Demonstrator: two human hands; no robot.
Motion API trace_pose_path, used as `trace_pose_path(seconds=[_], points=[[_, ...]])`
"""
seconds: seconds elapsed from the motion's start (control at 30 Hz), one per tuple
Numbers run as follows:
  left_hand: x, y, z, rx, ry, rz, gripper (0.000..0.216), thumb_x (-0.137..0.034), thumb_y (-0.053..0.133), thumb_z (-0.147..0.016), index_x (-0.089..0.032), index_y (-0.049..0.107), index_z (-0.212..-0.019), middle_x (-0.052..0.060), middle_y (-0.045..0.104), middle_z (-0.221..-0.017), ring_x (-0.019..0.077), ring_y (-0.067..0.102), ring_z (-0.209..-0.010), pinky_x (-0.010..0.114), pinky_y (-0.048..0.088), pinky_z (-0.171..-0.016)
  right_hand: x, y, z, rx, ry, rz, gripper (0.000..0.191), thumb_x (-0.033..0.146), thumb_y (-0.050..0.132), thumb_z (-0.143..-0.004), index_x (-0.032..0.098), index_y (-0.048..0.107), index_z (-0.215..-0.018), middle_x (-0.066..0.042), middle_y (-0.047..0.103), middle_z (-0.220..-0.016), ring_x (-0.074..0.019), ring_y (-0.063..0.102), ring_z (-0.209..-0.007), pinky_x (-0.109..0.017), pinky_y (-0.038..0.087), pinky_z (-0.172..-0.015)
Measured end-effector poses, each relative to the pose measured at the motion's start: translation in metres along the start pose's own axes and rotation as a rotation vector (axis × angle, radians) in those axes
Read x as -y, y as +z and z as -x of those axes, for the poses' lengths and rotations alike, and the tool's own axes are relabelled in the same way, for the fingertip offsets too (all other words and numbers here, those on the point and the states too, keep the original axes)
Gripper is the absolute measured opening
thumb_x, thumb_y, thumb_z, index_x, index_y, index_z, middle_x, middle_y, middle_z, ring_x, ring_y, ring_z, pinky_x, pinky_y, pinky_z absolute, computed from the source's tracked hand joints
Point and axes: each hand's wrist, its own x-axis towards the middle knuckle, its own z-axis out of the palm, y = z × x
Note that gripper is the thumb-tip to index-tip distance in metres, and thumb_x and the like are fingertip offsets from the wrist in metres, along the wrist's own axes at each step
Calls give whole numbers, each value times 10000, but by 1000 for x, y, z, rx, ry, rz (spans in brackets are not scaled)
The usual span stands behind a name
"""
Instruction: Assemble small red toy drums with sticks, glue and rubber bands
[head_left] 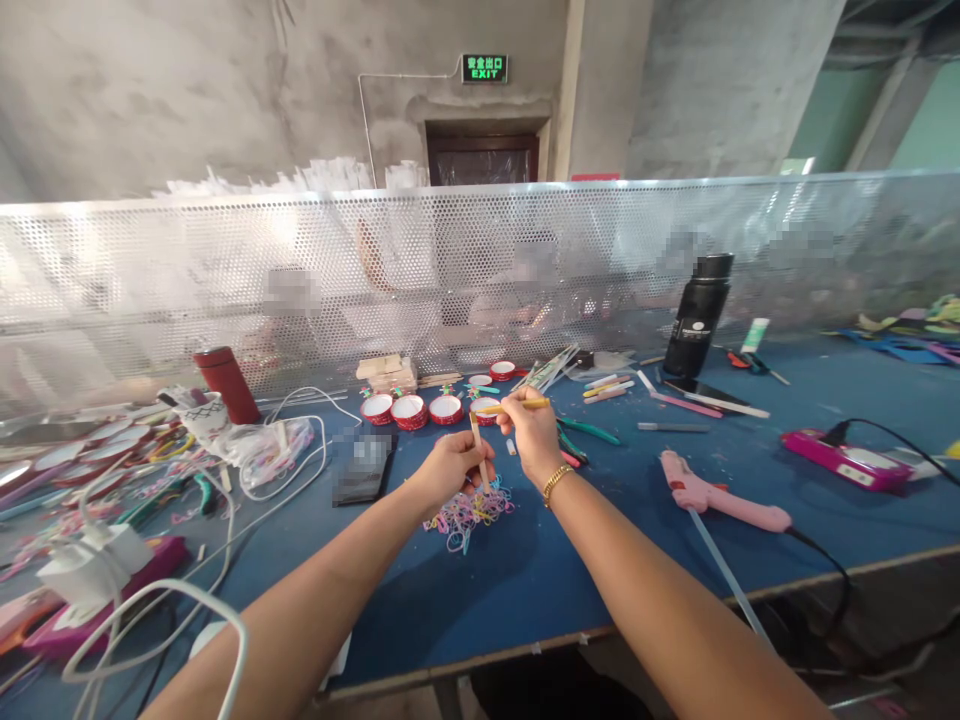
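My left hand (pixel 448 468) is closed around a thin pale wooden stick (pixel 478 452) that stands nearly upright. My right hand (pixel 531 430), with a gold bracelet on the wrist, pinches a yellow stick (pixel 517 405) held level just above the top of the pale one. Both hands hover over a heap of small coloured rubber bands (pixel 469 510) on the blue table (pixel 480 590). Just beyond the hands stands a row of small red-rimmed round drums (pixel 411 410).
A pink glue gun (pixel 712 497) with its cable lies to the right, a black flask (pixel 697 315) behind it, a magenta device (pixel 844 458) far right. A dark phone (pixel 361 467), a red bottle (pixel 227 383), white cables and craft clutter fill the left. A perforated metal screen (pixel 480 270) backs the table.
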Motion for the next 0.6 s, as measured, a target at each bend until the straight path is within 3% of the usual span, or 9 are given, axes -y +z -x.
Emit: trace_pose_path(seconds=[0.6], points=[[-1,0,1,-3,-5,-12,94,-186,498,-874,-163,549,-799,-2,622,-615,66,485,-432,173,353,-411,-2,0,-1,-11,0,1,149,291,611,-734,217,504,-660,62,572,-494,-91,480,-433,-215,375,-457]])
